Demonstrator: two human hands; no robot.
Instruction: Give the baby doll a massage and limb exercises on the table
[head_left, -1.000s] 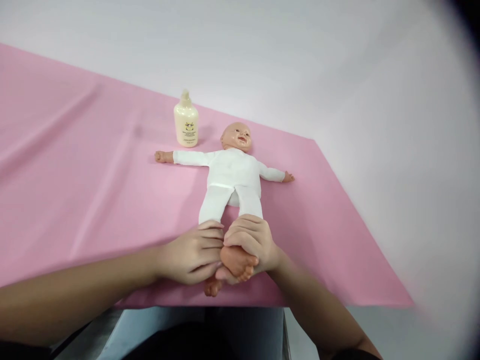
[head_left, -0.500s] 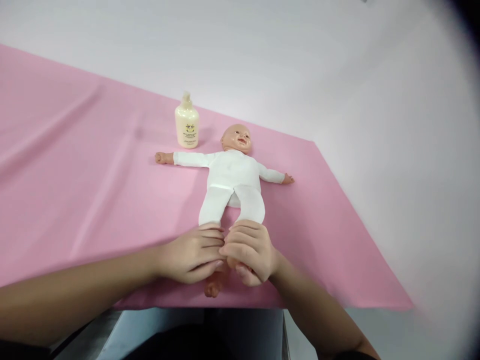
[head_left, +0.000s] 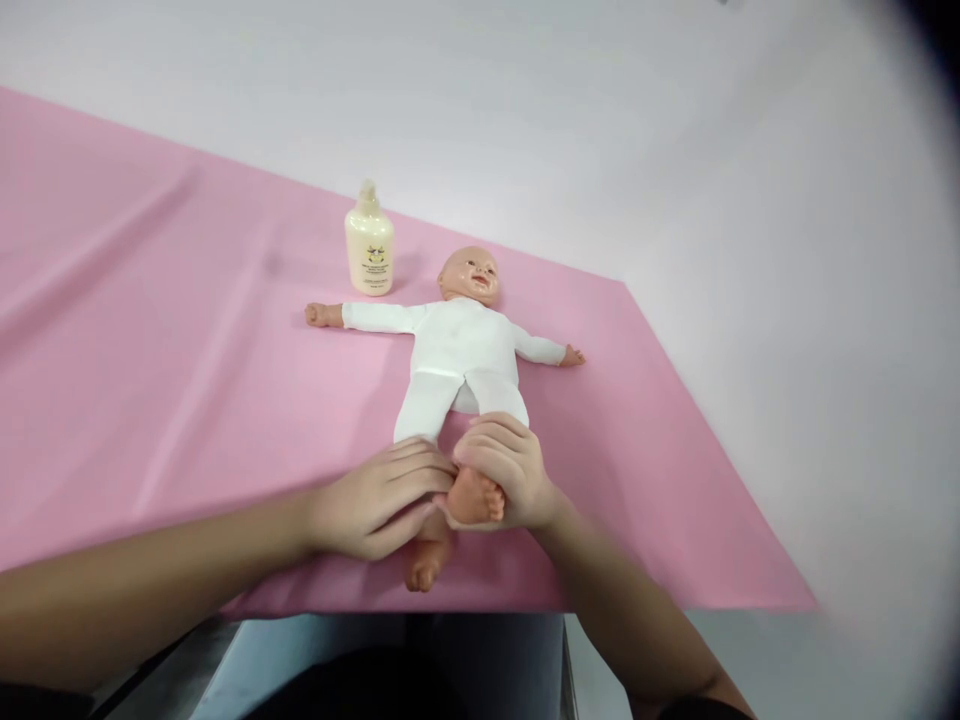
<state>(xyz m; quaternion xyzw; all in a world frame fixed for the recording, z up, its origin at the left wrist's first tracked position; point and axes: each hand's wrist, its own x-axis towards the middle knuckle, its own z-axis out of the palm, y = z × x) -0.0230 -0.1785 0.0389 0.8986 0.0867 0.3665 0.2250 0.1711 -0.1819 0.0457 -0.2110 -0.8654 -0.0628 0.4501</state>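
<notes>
A baby doll (head_left: 465,340) in a white suit lies on its back, arms spread, its feet toward me. My left hand (head_left: 382,500) is wrapped over the doll's lower leg on the left side, and that leg's bare foot (head_left: 424,572) sticks out below my fingers. On the other leg, my right hand (head_left: 514,470) is closed around the lower leg and ankle, with the raised bare foot (head_left: 476,495) showing in front of the palm. The fingertips of both hands come close together between the legs.
A cream pump bottle (head_left: 370,245) with a dark label stands upright beside the doll's head and outstretched arm. Under everything lies a pink cloth (head_left: 187,380) with soft creases. Its edge runs past the doll's head and down the right side, with a white surface (head_left: 750,250) beyond.
My right hand has moved slightly up the doll's leg and turned, so the foot it had covered now shows. My left hand has barely moved.
</notes>
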